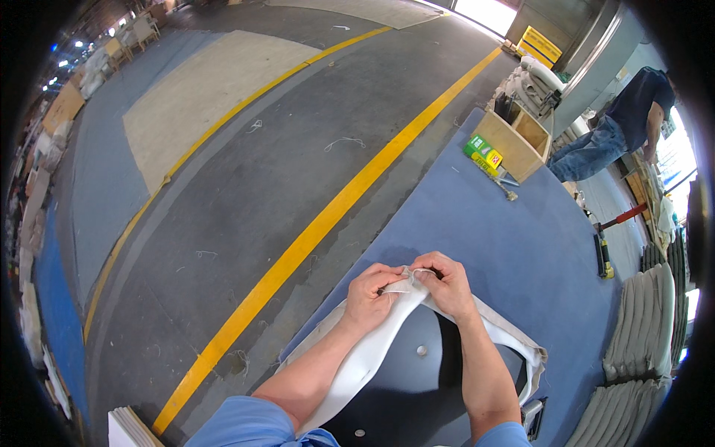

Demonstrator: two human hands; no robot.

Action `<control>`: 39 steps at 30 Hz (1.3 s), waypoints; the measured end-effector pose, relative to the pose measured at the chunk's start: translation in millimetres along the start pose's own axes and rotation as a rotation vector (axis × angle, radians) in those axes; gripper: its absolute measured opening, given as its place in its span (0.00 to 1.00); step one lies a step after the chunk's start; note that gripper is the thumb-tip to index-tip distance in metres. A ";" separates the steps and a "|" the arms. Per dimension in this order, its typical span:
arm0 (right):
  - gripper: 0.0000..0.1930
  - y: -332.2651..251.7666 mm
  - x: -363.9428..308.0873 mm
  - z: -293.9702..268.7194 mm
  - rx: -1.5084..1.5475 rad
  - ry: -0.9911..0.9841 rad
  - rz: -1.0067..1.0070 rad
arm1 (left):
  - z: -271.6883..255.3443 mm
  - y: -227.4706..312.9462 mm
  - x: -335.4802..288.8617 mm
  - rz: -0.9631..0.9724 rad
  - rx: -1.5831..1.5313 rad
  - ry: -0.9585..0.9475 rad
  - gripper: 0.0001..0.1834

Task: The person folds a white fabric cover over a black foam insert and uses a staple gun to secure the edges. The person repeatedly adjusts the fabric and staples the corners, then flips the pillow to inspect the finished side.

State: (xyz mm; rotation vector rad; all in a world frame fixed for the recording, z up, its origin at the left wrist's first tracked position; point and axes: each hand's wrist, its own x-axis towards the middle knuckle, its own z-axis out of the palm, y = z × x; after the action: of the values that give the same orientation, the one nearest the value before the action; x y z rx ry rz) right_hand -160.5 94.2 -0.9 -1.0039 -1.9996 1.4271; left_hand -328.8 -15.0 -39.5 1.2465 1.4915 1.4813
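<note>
My left hand [369, 296] and my right hand [448, 287] meet at the far corner of a black panel [406, 372]. Both pinch the white fabric edge [406, 287], with fingers bunched together. White padding and pale fabric wrap the panel's rim and run along its left side and round to the right corner. Two small round light spots show on the black face. My right forearm hides part of the panel. A metal-and-black tool [532, 417], partly cut off by my arm, lies just right of the panel.
The blue table [514, 246] carries a wooden box [514, 141] and a green-yellow carton [482, 155] at its far end. At right are a red-handled tool [624, 216], a black-yellow tool [605, 257] and stacked grey cushions [639, 324]. A person [625, 123] stands beyond; yellow lines [335, 208] mark the floor.
</note>
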 end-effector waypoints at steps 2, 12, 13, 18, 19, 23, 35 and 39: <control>0.04 -0.1 0.1 1.6 0.030 -0.006 -0.058 | -0.5 -1.4 -0.9 -0.002 0.007 -0.001 0.15; 0.03 0.7 -0.2 -0.4 0.230 -0.141 -0.026 | -2.4 0.8 -0.4 -0.016 -0.026 -0.017 0.10; 0.03 0.5 -0.3 -1.7 0.199 -0.153 -0.036 | -1.9 0.6 -0.4 -0.001 -0.035 -0.013 0.09; 0.05 1.4 -3.1 -6.7 0.013 -0.188 -0.140 | -2.4 2.1 -1.7 0.018 -0.042 -0.034 0.06; 0.06 -2.3 -3.1 -6.0 -0.036 -0.179 -0.165 | -4.0 -2.0 -2.3 0.052 -0.075 -0.020 0.04; 0.06 -8.9 -13.3 2.3 -0.224 -0.102 -0.263 | -12.5 -12.7 6.1 -0.071 -0.353 -0.044 0.08; 0.06 -2.8 -33.4 25.1 -0.423 0.129 -0.317 | -17.1 -9.1 61.0 -0.476 -0.180 -0.459 0.13; 0.06 1.6 -36.9 24.6 -0.431 0.191 -0.339 | -15.6 8.9 68.8 -0.664 -0.140 -0.510 0.14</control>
State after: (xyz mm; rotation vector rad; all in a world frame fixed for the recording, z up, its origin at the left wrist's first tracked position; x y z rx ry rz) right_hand -155.5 51.0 -9.6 -0.8724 -2.2459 0.7123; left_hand -363.2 43.6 -18.4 0.8335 1.2483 0.7422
